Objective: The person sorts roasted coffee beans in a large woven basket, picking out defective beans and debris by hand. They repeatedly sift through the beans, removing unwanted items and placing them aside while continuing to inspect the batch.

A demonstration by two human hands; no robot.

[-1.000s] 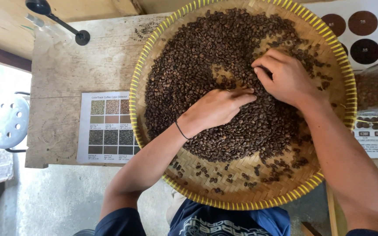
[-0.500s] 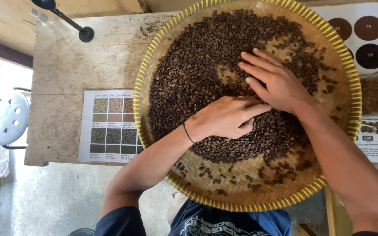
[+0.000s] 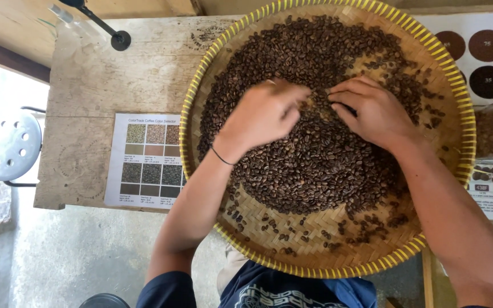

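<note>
Soft even daylight, overexposed left edge, sharp

A worn wooden bench [image 3: 115,74] carries a round woven tray [image 3: 457,171] under the hands, a colour chart sheet [image 3: 144,159] to their left — brown-disc charts [image 3: 486,57] to their right.

Coffee roastery: bean tray [image 3: 457,171], colour chart [image 3: 146,159]

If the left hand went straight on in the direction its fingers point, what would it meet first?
The left hand points right across the coffee beans toward the right hand; it would probably meet those fingertips first, only a small gap away.
</note>
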